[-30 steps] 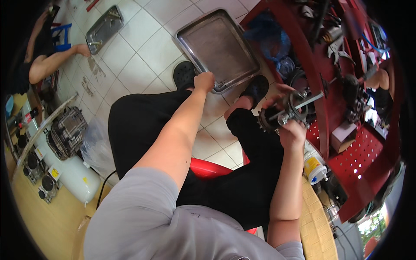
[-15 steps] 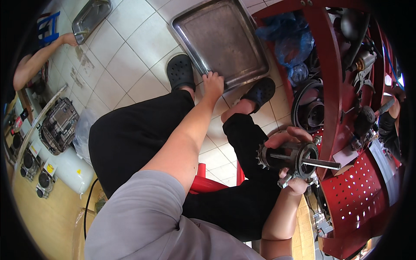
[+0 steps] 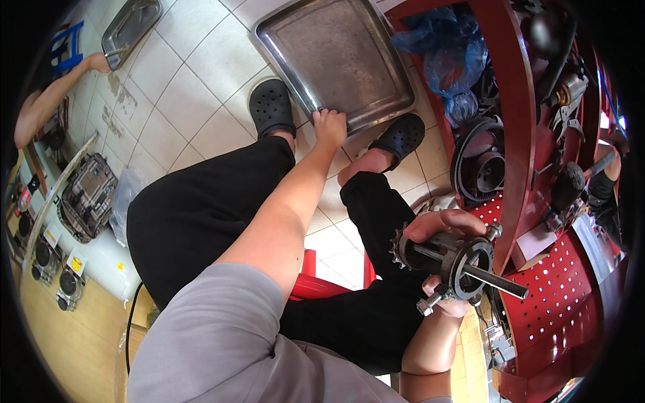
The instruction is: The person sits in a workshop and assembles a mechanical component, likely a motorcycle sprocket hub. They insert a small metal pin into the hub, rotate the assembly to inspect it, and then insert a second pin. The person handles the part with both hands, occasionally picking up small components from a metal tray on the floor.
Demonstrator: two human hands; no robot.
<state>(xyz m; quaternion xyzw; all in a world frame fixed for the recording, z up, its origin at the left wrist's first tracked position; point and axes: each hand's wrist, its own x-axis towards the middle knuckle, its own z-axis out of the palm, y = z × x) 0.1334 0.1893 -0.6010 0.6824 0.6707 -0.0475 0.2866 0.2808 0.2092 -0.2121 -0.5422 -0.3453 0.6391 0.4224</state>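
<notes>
My left hand is closed over the near edge of a large, shallow metal tray on the tiled floor. In my right hand is a dark metal puller-like assembly, its exact kind unclear. It has a round collar, side bolts, a long threaded rod sticking out toward the lower right, and a toothed sprocket at its other end. My fingers and thumb wrap around the assembly, above my right knee.
A red rack at the right holds a blue plastic bag, a belt pulley and several tools. At the upper left, another person's hand grips a smaller metal tray. A white tank stands at the left.
My right hand has tipped the metal assembly, so its threaded rod slants farther down to the right. The left hand stays on the tray's edge while the whole view shifts slightly.
</notes>
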